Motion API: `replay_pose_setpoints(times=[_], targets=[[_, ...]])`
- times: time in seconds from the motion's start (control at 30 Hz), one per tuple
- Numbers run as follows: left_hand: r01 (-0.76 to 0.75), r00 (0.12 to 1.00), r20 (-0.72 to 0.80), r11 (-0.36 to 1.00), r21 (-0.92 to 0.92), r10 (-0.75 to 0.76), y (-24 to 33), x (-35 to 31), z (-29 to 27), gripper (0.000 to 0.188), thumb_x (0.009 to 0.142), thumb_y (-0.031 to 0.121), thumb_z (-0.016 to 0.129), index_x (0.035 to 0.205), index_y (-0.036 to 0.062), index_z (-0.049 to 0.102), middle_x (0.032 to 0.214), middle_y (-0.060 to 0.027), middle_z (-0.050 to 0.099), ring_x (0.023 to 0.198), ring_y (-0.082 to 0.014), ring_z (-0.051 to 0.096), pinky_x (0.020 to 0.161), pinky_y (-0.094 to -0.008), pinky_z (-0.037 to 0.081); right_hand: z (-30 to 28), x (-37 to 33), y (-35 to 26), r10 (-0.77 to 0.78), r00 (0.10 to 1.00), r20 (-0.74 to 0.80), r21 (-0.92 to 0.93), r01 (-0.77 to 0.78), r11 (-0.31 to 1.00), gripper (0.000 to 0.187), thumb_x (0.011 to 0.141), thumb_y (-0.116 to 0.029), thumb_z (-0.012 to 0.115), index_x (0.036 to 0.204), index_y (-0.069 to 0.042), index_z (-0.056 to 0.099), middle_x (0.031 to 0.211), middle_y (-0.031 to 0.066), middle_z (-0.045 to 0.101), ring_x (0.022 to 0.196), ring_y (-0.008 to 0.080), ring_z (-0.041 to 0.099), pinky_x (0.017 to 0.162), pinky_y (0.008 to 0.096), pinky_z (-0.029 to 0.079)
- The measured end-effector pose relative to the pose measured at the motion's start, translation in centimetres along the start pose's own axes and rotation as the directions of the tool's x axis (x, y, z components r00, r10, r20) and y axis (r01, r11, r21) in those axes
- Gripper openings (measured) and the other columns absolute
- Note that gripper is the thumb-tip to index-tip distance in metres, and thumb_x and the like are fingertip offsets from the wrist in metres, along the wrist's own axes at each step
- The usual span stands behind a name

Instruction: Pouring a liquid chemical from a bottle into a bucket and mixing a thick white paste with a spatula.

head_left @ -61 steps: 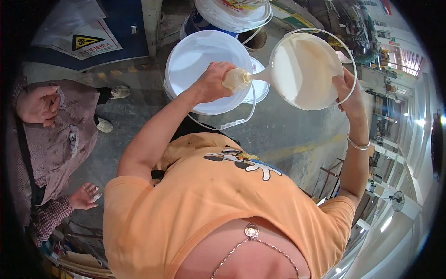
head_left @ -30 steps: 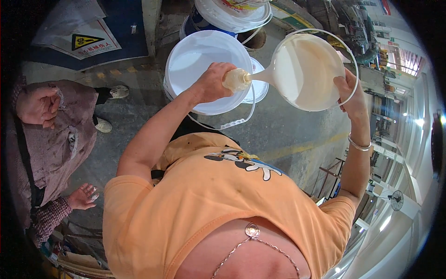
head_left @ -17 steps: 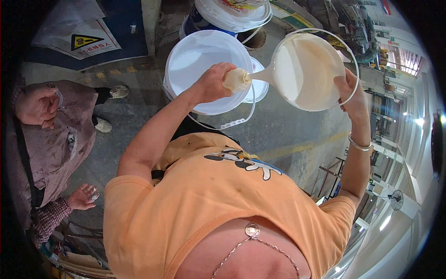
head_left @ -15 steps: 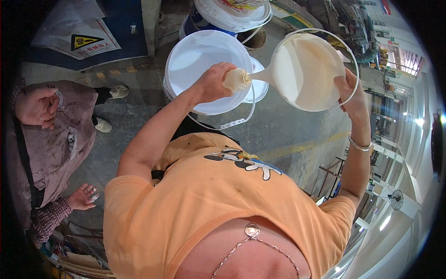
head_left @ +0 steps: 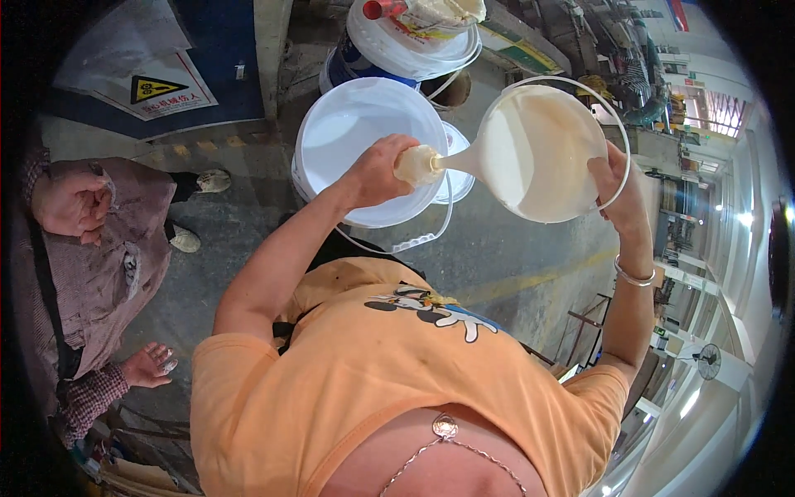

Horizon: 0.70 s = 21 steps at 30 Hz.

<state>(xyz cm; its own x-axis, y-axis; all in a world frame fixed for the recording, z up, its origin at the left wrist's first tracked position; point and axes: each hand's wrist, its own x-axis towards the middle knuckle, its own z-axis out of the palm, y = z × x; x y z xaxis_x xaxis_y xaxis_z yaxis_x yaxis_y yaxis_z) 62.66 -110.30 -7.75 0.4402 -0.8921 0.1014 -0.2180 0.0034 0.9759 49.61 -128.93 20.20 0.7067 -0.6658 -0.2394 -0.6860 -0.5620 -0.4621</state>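
My left hand [head_left: 379, 176] is wrapped round a small translucent bottle [head_left: 416, 165], its neck toward the right, above a large white bucket [head_left: 330, 101]. From a tilted smaller white bucket [head_left: 573, 161], a white stream of creamy liquid [head_left: 460, 161] narrows down to the bottle's mouth. My right hand [head_left: 615, 186] grips this bucket by its far right rim, thumb inside, fingers outside. Its thin wire handle [head_left: 623, 124] hangs round the outside. The large bucket's handle [head_left: 418, 243] droops on the near side. How full the bottle is, I cannot tell.
Behind stand stacked buckets [head_left: 397, 51] with a red-handled tool [head_left: 384, 9] on top. A white lid or small bucket [head_left: 460, 149] shows beside the large bucket. At left stands another person in an apron [head_left: 108, 240], hands apart from mine. A blue cabinet [head_left: 219, 50] stands far left.
Both hands, the bottle and the buckets sit slightly lower in the picture, as the whole view has shifted. The liquid still runs into the bottle. A red-handled tool has come into view.
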Motion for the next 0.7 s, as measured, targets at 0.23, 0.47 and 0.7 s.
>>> replay_pose_setpoints(times=[0.23,0.47,0.7], targets=[[0.012,1.000,0.008,1.000,-0.001,-0.012,0.4,0.1,-0.4,0.062,0.065,0.003,0.077,0.122,0.0053,0.051,0.116,-0.0111,0.056,0.109,-0.0268,0.057,0.098,-0.0374,0.048,-0.2,-0.1,0.7,-0.005,1.000,0.019,0.011,0.005,1.000,0.031,0.087,-0.014,0.043,0.104,0.005,0.061,0.071,0.0005,0.060,0.057,0.0042,0.051,0.048,0.0210,0.040],[-0.008,1.000,-0.003,1.000,-0.014,0.008,0.1,-0.3,0.0,0.063,0.065,0.003,0.078,0.122,0.0052,0.051,0.116,-0.0111,0.056,0.110,-0.0272,0.057,0.098,-0.0374,0.047,-0.3,-0.4,0.4,-0.002,1.000,0.025,0.018,0.002,1.000,0.031,0.087,-0.014,0.043,0.105,0.004,0.061,0.068,-0.0001,0.060,0.051,0.0037,0.048,0.044,0.0205,0.038],[0.034,0.999,0.024,0.999,-0.020,-0.033,0.5,-0.4,-0.1,0.063,0.066,0.004,0.078,0.122,0.0054,0.051,0.118,-0.0115,0.056,0.110,-0.0275,0.058,0.100,-0.0374,0.047,0.0,-0.6,0.6,0.030,1.000,0.008,0.044,-0.030,0.999,0.031,0.087,-0.013,0.043,0.105,0.004,0.062,0.065,-0.0013,0.057,0.047,0.0026,0.044,0.041,0.0202,0.034]])
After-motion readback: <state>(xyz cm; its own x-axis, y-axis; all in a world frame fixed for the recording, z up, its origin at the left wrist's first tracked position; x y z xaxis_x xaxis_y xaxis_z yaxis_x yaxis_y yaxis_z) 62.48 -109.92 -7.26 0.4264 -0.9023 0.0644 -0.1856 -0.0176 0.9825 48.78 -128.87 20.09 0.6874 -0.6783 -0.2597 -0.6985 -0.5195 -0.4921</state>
